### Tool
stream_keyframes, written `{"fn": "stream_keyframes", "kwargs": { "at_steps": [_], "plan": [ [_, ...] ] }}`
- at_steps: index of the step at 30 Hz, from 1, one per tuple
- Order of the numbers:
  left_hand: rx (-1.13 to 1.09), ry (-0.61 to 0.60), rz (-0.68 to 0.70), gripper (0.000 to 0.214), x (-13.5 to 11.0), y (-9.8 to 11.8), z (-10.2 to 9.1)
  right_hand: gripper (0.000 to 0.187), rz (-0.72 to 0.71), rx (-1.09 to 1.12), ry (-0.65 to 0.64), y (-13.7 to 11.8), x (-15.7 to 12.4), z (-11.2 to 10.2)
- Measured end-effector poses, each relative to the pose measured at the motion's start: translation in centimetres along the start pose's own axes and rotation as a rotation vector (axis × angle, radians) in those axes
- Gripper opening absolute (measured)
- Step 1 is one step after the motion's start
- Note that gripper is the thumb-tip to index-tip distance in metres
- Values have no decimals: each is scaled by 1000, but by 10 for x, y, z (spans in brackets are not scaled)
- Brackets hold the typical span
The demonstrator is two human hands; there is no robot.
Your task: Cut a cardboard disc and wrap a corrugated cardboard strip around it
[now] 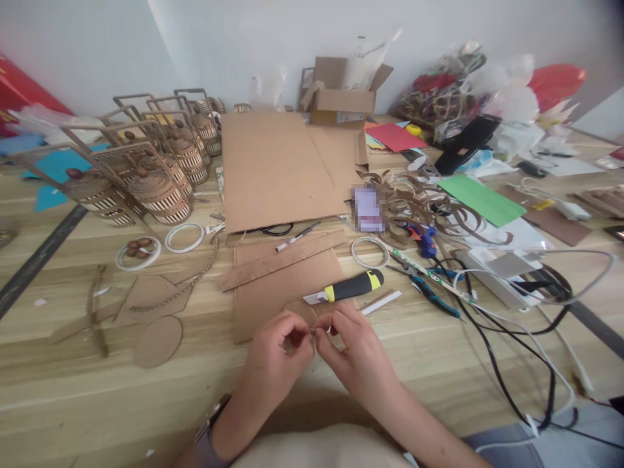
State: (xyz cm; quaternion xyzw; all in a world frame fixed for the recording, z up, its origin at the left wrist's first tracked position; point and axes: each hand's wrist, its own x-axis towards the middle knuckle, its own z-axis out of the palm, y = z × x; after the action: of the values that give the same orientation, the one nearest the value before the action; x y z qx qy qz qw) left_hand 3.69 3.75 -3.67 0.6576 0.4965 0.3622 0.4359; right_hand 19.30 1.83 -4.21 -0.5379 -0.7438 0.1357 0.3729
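Observation:
My left hand [283,351] and my right hand [358,348] meet fingertip to fingertip near the table's front edge. Both are closed in a pinch on something tiny, mostly hidden by the fingers. A thin pale loop [305,307] shows just above them, though what it is made of is unclear. Beyond the fingers a utility knife [355,286] with a black and yellow handle lies with its blade out, partly over a cardboard piece [273,296]. Across that piece rests a long brown strip [287,260]. A short white strip [381,302] lies beside my right hand.
Lidded woven containers [158,195] with tall handles stand at left. A cardboard disc [158,341] and tape rings [185,238] lie nearer. Behind is a large cardboard sheet [268,169]. Pliers [433,296], a blue glue gun [426,242] and tangled black cables [492,351] occupy the right.

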Motion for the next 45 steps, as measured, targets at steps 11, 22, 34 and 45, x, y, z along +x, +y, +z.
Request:
{"fn": "stream_keyframes", "kwargs": {
  "at_steps": [11,22,34,45],
  "plan": [
    [-438,-48,-114,14,-18,-3,-5,19,511,502,5,17,1,-1],
    [-629,190,-147,23,-31,7,-11,14,954,1374,471,37,2,-21],
    [-779,319,-261,21,-27,-4,-41,8,202,-331,471,86,-33,-61],
    [-892,625,-493,25,-22,8,-54,8,-49,-877,517,158,-18,-122]
  ]
}}
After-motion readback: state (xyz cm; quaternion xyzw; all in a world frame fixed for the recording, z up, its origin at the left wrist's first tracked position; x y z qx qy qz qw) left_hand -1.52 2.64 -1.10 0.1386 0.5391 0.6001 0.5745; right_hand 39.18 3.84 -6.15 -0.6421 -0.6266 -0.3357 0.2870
